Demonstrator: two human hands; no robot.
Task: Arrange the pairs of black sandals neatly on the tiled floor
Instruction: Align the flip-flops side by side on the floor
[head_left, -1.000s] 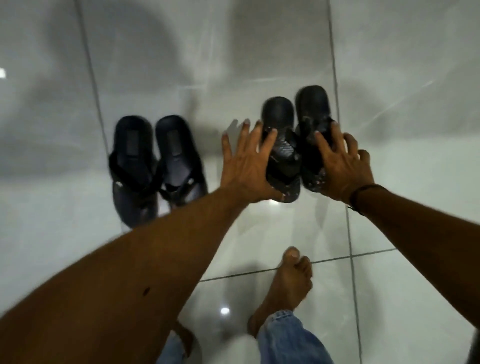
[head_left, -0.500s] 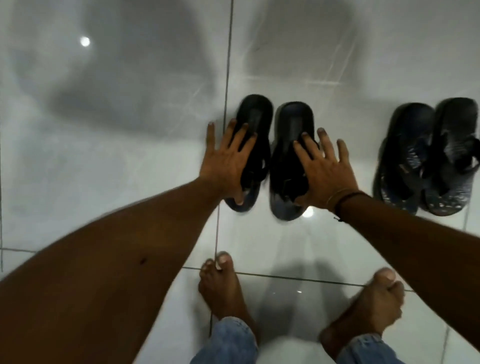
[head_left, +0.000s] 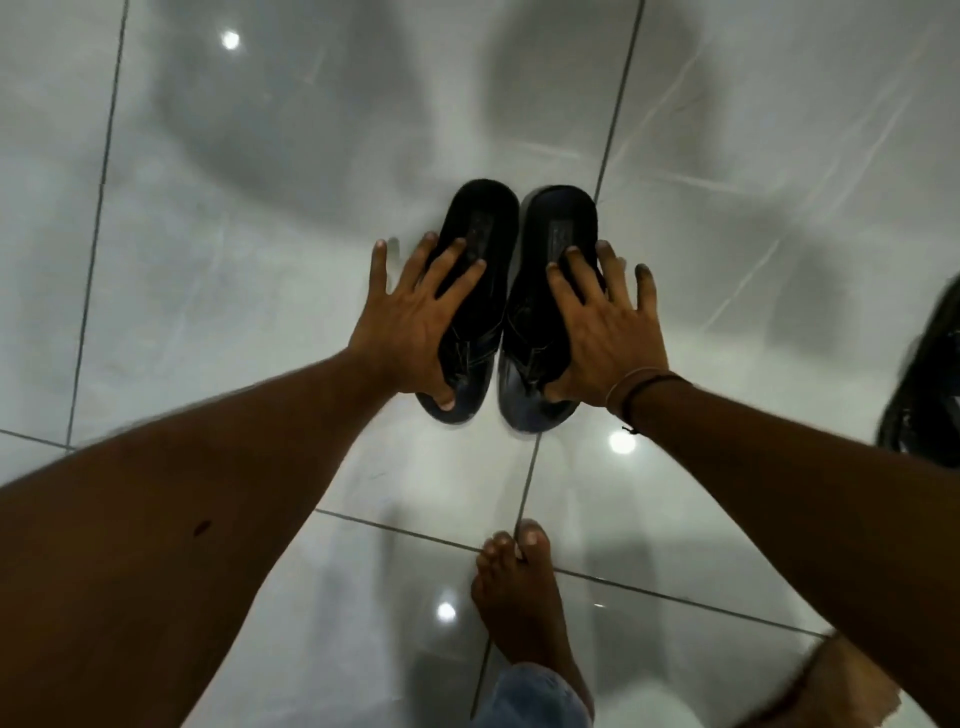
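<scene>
A pair of black sandals lies side by side on the glossy grey tiled floor (head_left: 260, 260), toes toward me. My left hand (head_left: 410, 322) lies over the left sandal (head_left: 485, 218), fingers spread on its outer side and thumb hooked across its near end. My right hand (head_left: 602, 332) covers the right sandal (head_left: 561, 218) the same way, thumb tucked at the near end. The two sandals almost touch along their inner edges. A second black pair (head_left: 924, 374) is cut off by the right edge.
My bare foot (head_left: 519, 587) stands on a tile joint just behind the held pair, with a jeans cuff (head_left: 535, 696) below it. Grout lines cross the floor, and ceiling lights reflect as bright spots.
Both hands left the right-hand pair and settled on the other pair a second ago. Since half a second ago my thumbs hooked around the near ends and the second pair slid to the right edge.
</scene>
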